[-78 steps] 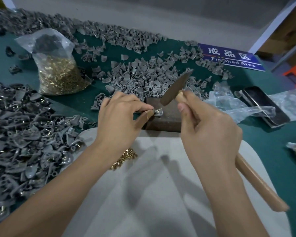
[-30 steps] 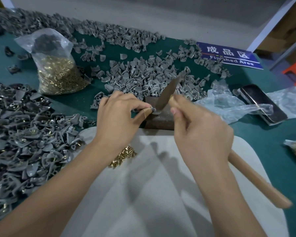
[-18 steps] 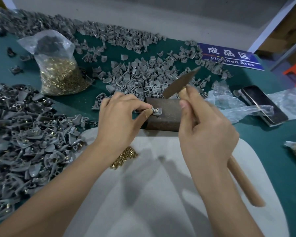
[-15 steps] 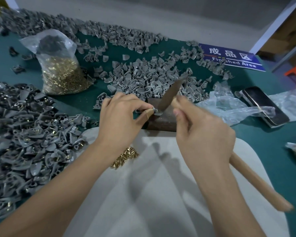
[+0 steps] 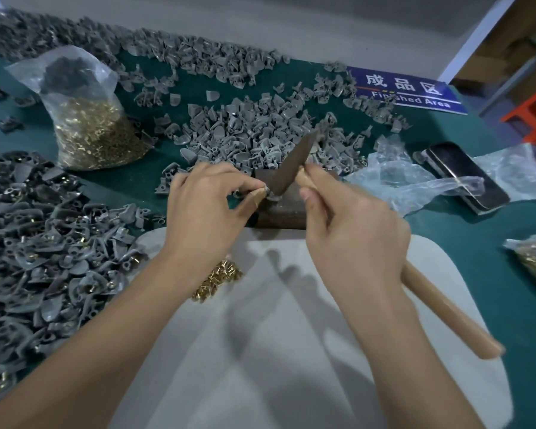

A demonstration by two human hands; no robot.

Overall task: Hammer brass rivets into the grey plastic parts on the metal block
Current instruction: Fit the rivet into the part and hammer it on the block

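A rusty brown metal block [image 5: 287, 209] sits on the green table beyond a white pad. My left hand [image 5: 208, 209] pinches a small grey plastic part [image 5: 271, 195] on the block's left top between thumb and forefinger. My right hand [image 5: 350, 230] grips the wooden handle [image 5: 446, 311] of a hammer close to its head. The dark hammer head [image 5: 293, 165] is down with its lower tip on the part. A small heap of loose brass rivets [image 5: 217, 280] lies on the pad beneath my left wrist.
A pile of grey parts [image 5: 260, 131] lies behind the block, and another pile fitted with rivets [image 5: 44, 243] covers the left. A plastic bag of brass rivets [image 5: 87, 125] stands at back left. A phone [image 5: 464, 174], crumpled plastic [image 5: 415, 181] and a blue sign [image 5: 406, 91] are to the right.
The hammer has been rising and dropping on the part; the head is down on it now, as half a second ago. My left hand keeps the part in place.
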